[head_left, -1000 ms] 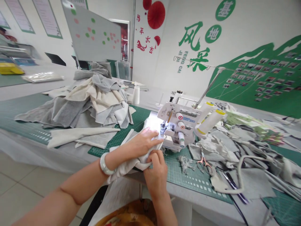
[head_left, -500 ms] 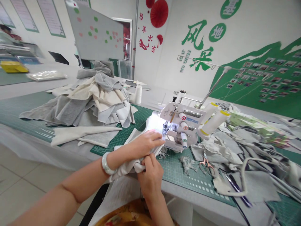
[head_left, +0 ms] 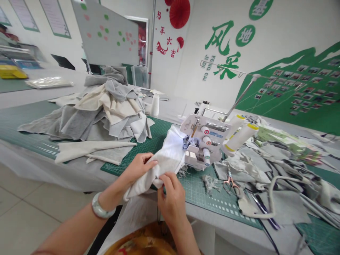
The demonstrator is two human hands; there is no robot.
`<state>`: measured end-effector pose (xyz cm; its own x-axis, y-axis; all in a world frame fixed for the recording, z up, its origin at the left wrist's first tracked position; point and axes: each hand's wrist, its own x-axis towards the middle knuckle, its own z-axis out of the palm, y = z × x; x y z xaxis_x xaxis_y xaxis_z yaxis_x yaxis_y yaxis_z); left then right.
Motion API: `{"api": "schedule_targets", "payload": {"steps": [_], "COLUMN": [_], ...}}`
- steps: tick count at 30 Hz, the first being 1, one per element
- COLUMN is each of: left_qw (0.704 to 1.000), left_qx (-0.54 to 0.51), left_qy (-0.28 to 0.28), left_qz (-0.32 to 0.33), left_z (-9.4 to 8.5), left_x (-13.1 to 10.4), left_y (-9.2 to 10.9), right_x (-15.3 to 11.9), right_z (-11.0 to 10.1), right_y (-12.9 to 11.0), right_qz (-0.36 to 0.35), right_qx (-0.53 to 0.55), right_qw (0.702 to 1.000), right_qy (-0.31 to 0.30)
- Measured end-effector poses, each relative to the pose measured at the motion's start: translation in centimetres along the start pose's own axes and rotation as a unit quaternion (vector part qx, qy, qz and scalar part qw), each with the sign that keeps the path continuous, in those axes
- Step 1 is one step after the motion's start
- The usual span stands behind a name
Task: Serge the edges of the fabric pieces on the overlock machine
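A white fabric piece (head_left: 171, 150) runs from under the needle area of a serger (head_left: 203, 141) down towards the table's front edge. My left hand (head_left: 139, 166) grips its left side, thumb on top and the other fingers partly hidden beneath the cloth. Closed on the near right edge of the same fabric is my right hand (head_left: 171, 193), fingertips pinching it. The machine's lamp lights the cloth beside the presser foot. Grey lint (head_left: 211, 184) lies on the green cutting mat (head_left: 193, 193) to the right of my right hand.
A heap of grey and cream fabric pieces (head_left: 106, 106) rises at the left, with a white thread cone (head_left: 155, 105) beside it. Right of the machine lie scissors (head_left: 230, 182), dark-handled tweezers (head_left: 265, 210) and fabric scraps (head_left: 287, 205). Thread cones (head_left: 241, 138) stand at the machine's right side.
My left hand has drawn back from beside the presser foot, down and left along the fabric, and now grips its left side. My right hand keeps its pinch.
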<state>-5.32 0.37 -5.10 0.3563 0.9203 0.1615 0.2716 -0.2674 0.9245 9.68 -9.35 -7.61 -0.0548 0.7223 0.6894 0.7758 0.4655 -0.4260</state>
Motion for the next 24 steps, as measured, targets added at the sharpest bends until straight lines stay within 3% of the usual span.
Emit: {"api": "schedule_targets", "payload": {"steps": [3,6,9,11,13,16,19,22,24], "left_qw": [0.999,0.993,0.979,0.972,0.965,0.945,0.915,0.893,0.892], "left_qx": [0.008,0.099,0.173,0.197,0.218,0.273,0.355,0.414,0.423], "left_qy": [0.046,0.029,-0.011,-0.016,-0.006,0.016,0.038,0.039,0.045], "left_qz": [0.015,0.064,0.105,0.125,0.146,0.178,0.186,0.169,0.155], "left_z": [-2.1,-4.0,-4.7,-4.6,-4.5,-5.0,-6.4,-7.9,-8.4], "left_x": [0.3,0.3,0.0,-0.2,-0.2,0.2,0.8,0.8,0.3], "left_y": [1.0,2.0,2.4,2.3,1.8,0.8,-0.4,-1.8,-2.8], "right_x": [0.2,0.7,2.3,3.8,5.3,6.7,6.5,5.7,5.3], "right_z": [-0.8,-2.1,-3.1,-3.4,-3.3,-2.5,-1.5,-1.1,-1.2], "right_y": [-0.4,-0.3,0.4,0.9,1.4,2.3,3.1,3.6,3.6], "right_qz": [0.015,0.047,0.162,0.262,0.335,0.378,0.397,0.424,0.429], "right_qx": [0.029,0.068,0.057,0.017,-0.041,-0.054,0.081,0.236,0.283], "right_qw": [0.999,0.996,0.979,0.956,0.935,0.921,0.91,0.867,0.848], "right_qy": [-0.019,0.015,0.105,0.131,0.104,0.072,0.091,0.116,0.131]}}
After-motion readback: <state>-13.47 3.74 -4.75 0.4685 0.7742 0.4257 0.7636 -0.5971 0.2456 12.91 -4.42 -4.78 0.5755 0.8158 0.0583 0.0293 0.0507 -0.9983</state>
